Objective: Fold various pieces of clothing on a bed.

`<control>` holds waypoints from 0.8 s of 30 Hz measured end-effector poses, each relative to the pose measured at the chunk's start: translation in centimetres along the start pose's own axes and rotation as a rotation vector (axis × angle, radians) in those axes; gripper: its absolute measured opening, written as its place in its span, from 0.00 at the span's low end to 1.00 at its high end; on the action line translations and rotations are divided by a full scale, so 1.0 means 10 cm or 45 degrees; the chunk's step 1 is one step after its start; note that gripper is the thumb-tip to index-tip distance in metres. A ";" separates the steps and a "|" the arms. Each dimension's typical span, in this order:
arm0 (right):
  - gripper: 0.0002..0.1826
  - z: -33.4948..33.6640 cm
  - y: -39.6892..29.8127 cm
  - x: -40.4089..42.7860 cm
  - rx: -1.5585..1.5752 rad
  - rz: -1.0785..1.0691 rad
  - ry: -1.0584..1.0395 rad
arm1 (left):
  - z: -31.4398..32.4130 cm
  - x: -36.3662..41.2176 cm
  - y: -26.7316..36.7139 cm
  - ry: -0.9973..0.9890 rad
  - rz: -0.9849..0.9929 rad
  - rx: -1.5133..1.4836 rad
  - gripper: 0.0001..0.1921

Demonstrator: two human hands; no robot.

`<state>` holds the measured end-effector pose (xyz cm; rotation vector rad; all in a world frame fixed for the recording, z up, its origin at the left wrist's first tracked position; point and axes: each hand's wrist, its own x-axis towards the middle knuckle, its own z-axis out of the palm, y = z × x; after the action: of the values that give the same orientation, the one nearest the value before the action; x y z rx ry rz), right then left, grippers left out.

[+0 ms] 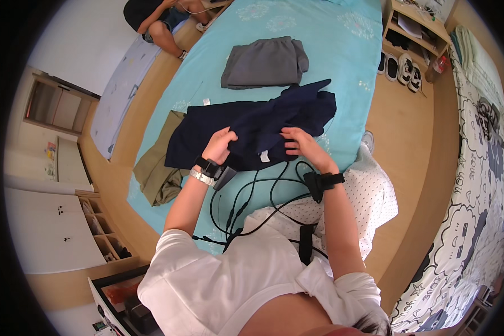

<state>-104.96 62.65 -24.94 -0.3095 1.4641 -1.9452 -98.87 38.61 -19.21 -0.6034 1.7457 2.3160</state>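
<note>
A navy blue garment lies spread and partly bunched on the bed, its right end crumpled. A white label shows near its front edge. My left hand is on its front half, fingers curled at the cloth. To the right, my right hand rests against the same garment with fingers apart. An olive garment lies loosely folded at the left, partly under the navy one. Beyond them is a folded pair of grey shorts or trousers. Both wrists wear black strapped devices.
Black cables loop across the turquoise bedsheet by my lap. A person sits at the far left. Shoes stand on the floor beside a wooden shelf. Another bed is along the right, and an open drawer at lower left.
</note>
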 end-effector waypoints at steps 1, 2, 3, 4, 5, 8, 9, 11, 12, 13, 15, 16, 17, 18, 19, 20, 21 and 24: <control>0.28 0.00 -0.03 0.00 0.115 0.144 0.111 | -0.05 -0.02 -0.04 -0.001 -0.042 0.050 0.08; 0.34 -0.04 0.09 0.04 0.009 0.253 0.257 | -0.21 0.02 -0.16 -0.074 -0.066 0.217 0.10; 0.34 -0.10 0.21 0.11 0.015 0.252 0.255 | -0.47 0.10 -0.35 -0.164 -0.074 0.553 0.13; 0.34 -0.16 0.32 0.18 -0.068 0.398 0.433 | -0.49 0.09 -0.44 -0.203 -0.098 0.836 0.15; 0.35 -0.22 0.41 0.21 -0.153 0.544 0.610 | -0.51 0.06 -0.53 -0.243 -0.121 1.118 0.17; 0.34 -0.55 0.96 0.41 -0.234 0.397 0.900 | -0.49 0.15 -0.69 -0.250 -0.318 1.676 0.28; 0.32 -0.65 1.15 0.50 -0.371 0.319 1.097 | -0.39 0.20 -0.67 -0.260 -0.314 1.681 0.28; 0.28 -0.57 1.06 0.46 -0.352 0.226 1.218 | -0.23 0.30 -0.69 -0.125 -0.004 1.481 0.34; 0.26 -0.48 0.87 0.37 -0.119 0.190 1.094 | -0.11 0.38 -0.71 -0.128 0.096 1.457 0.37; 0.25 -0.42 0.68 0.30 0.109 0.150 0.973 | 0.02 0.48 -0.74 -0.136 0.201 1.433 0.40; 0.21 -0.36 0.58 0.22 0.139 0.124 0.949 | 0.25 0.68 -0.87 -0.139 0.430 1.652 0.42; 0.19 -0.37 0.62 0.21 0.173 0.121 0.830 | 0.34 0.74 -0.93 -0.116 0.514 1.682 0.43; 0.18 -0.37 0.64 0.20 0.205 0.119 0.710 | 0.35 0.77 -0.95 -0.116 0.523 1.672 0.43; 0.14 -0.35 0.55 0.16 0.178 0.215 0.704 | 0.42 0.77 -0.88 -0.147 0.298 1.610 0.43; 0.14 -0.36 0.58 0.19 0.169 0.211 0.707 | 0.46 0.77 -0.83 -0.176 0.075 1.542 0.43; 0.13 -0.38 0.64 0.23 0.242 0.274 0.651 | 0.42 0.77 -0.84 -0.167 -0.087 1.627 0.43; 0.12 -0.40 0.65 0.24 0.319 0.332 0.609 | 0.39 0.74 -0.84 -0.175 -0.051 1.624 0.41; 0.11 -0.29 0.44 0.21 0.403 0.354 0.501 | 0.15 0.57 -0.76 -0.231 0.044 1.428 0.30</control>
<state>-106.52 62.93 -30.38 0.4189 1.3148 -2.0354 -101.49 41.68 -27.97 -0.1301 2.4988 1.0049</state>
